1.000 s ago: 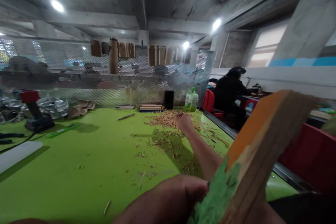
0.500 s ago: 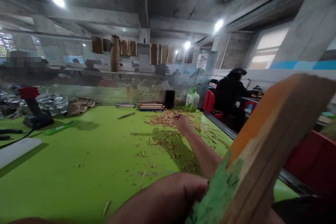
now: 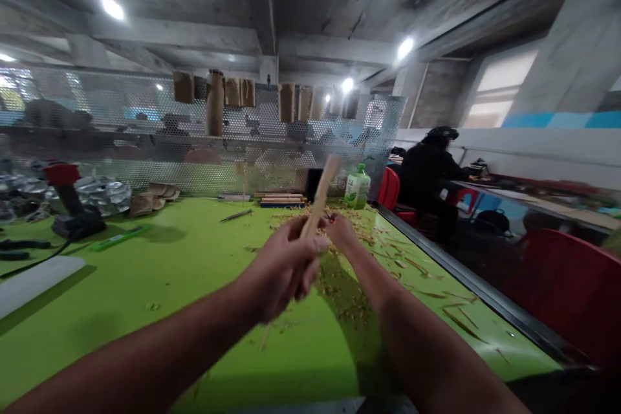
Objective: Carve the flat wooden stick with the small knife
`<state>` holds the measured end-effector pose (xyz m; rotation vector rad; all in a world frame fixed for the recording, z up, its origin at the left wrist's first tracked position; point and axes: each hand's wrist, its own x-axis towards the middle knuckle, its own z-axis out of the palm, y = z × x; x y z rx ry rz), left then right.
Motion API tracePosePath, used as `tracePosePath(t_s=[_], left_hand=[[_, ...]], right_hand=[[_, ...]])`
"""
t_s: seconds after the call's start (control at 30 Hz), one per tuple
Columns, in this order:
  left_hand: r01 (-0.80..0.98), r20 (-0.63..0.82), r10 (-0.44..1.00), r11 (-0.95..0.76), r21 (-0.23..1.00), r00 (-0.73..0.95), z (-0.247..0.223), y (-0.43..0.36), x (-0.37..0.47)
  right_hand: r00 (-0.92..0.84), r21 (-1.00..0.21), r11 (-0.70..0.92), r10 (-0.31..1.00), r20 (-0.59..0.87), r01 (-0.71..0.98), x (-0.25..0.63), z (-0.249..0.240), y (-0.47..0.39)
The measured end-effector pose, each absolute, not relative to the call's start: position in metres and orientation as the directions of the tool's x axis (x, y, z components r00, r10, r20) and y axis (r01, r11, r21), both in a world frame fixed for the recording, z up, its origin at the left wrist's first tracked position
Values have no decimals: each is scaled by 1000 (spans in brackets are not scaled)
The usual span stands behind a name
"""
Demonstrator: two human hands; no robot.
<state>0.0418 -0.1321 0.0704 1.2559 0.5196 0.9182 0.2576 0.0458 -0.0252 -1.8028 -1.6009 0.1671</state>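
My left hand (image 3: 286, 259) grips a narrow piece of wood (image 3: 323, 197) by its lower end and holds it tilted up above the table. The wood is slightly blurred. Just beyond it, my right hand (image 3: 341, 231) is stretched toward the heap of wood shavings (image 3: 291, 217). Its fingers are closed, and a small dark and red object (image 3: 330, 218) shows at them, too little of it to name. Beneath both arms, chips and curls lie scattered over the green table (image 3: 204, 310).
At the left are a cordless drill (image 3: 72, 200), a green cutter (image 3: 120, 237), black-handled pliers (image 3: 24, 246) and a white block (image 3: 39, 278). A green bottle (image 3: 358, 186) stands by the perforated metal screen (image 3: 272, 149). A seated person (image 3: 427, 168) works beyond the table's right edge.
My left hand has carried the wood from close to the camera, at the right, forward to above the table beside my right hand. My right hand stays near the shavings.
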Motion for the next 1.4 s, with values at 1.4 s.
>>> tracePosePath(t_s=[1.4], left_hand=[[119,-86,946,51,992,313,0,-69,55]], right_hand=[[179,-177,-120,910,373,977,232,-5,15]])
